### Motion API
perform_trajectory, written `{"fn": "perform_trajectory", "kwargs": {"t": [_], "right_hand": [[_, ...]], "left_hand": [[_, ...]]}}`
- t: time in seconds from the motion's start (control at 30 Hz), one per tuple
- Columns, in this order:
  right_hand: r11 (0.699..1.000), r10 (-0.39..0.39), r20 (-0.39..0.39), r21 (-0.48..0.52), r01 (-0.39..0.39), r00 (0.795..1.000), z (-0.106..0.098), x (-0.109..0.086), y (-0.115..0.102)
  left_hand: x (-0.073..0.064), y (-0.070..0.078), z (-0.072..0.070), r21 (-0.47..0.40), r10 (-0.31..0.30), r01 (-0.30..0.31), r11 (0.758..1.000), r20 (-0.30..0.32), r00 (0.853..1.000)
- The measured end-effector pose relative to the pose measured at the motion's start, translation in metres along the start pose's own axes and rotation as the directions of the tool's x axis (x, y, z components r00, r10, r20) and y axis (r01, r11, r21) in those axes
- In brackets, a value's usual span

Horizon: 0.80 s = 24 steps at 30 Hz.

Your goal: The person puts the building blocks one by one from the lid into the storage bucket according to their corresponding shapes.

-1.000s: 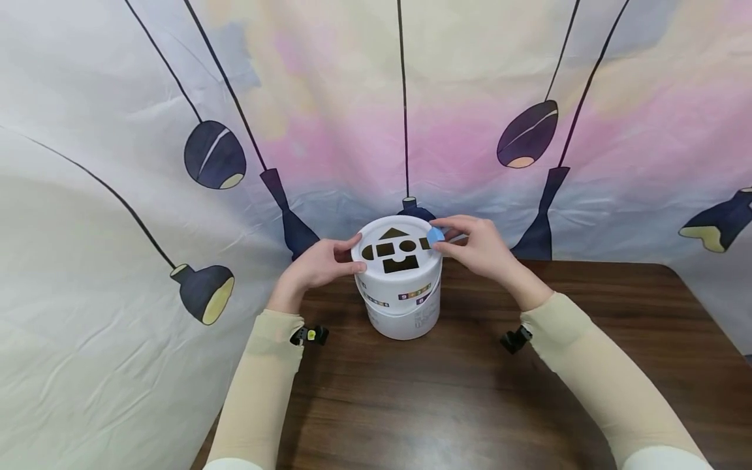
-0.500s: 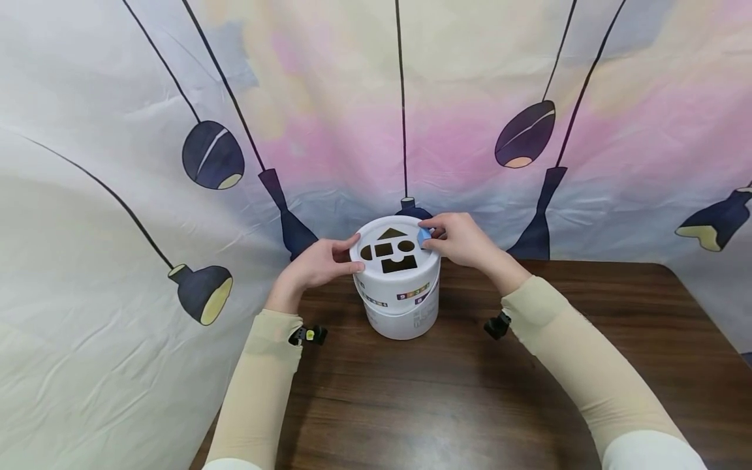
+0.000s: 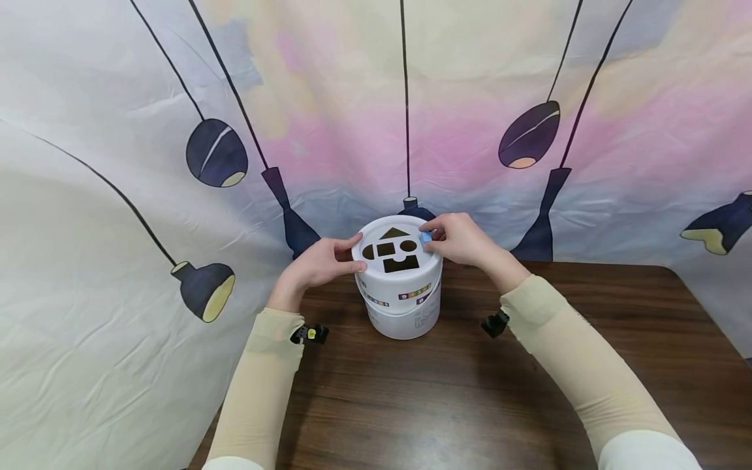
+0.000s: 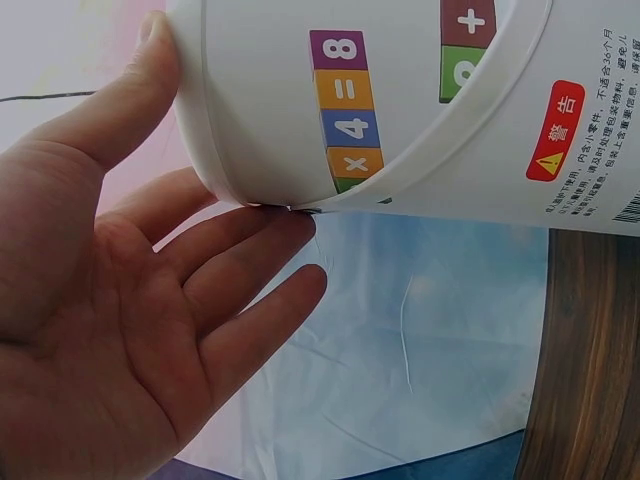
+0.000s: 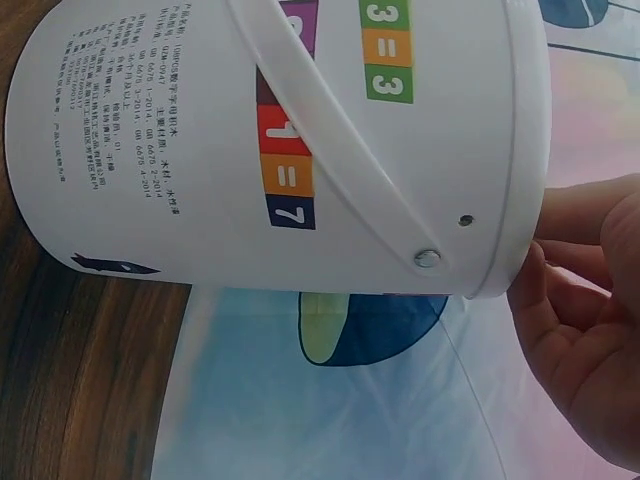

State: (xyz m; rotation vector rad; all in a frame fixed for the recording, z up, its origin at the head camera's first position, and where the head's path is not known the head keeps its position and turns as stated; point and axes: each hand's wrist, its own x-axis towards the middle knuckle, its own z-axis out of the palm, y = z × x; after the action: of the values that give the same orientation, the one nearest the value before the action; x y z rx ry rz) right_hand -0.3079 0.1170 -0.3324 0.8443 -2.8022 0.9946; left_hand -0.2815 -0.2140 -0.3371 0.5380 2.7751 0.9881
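Observation:
A white lidded bucket (image 3: 404, 323) stands upright on the table, its lid (image 3: 376, 230) cut with dark holes of several shapes. My left hand (image 3: 322, 262) holds the lid's left edge. In the left wrist view the thumb of this left hand (image 4: 130, 270) lies at the rim and its fingers reach along the side. Between thumb and fingers, my right hand (image 3: 461, 240) pinches a small blue block (image 3: 425, 237) at the hole on the lid's right side. That block is out of sight in the right wrist view, where the right hand (image 5: 585, 310) shows behind the rim.
The dark wooden table (image 3: 411, 405) stretches toward me and to the right. A cloth backdrop (image 3: 352, 130) printed with hanging lamps rises close behind the bucket and along the left. A white carrying handle (image 5: 340, 140) hangs across the bucket's side.
My right hand has moved left with the blue block, from the lid's right edge to over the right-side hole. Less of the block now shows above the lid. The left hand stays in place.

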Motion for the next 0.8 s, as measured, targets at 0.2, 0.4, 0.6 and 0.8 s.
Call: {"fn": "perform_trajectory", "kwargs": {"t": [0.2, 0.4, 0.6, 0.8], "right_hand": [[1.0, 0.019, 0.013, 0.011, -0.019, 1.0, -0.0009, 0.0002, 0.0008], [1.0, 0.027, 0.021, 0.008, -0.027, 0.999, -0.0024, -0.0014, 0.0011], [1.0, 0.017, 0.019, 0.013, -0.017, 1.0, -0.0034, -0.0027, 0.0025], [1.0, 0.023, 0.02, 0.02, -0.023, 1.0, -0.0043, -0.003, 0.004]], "left_hand": [[0.001, 0.0013, 0.0, -0.001, -0.002, 0.002, 1.0, 0.001, 1.0], [0.0013, 0.0014, 0.0008, -0.009, -0.003, 0.003, 1.0, 0.007, 1.0], [0.0023, 0.0026, 0.002, -0.001, 0.006, -0.006, 1.0, 0.007, 1.0], [0.0045, 0.0028, 0.0026, -0.002, 0.006, -0.006, 1.0, 0.008, 1.0]]}}
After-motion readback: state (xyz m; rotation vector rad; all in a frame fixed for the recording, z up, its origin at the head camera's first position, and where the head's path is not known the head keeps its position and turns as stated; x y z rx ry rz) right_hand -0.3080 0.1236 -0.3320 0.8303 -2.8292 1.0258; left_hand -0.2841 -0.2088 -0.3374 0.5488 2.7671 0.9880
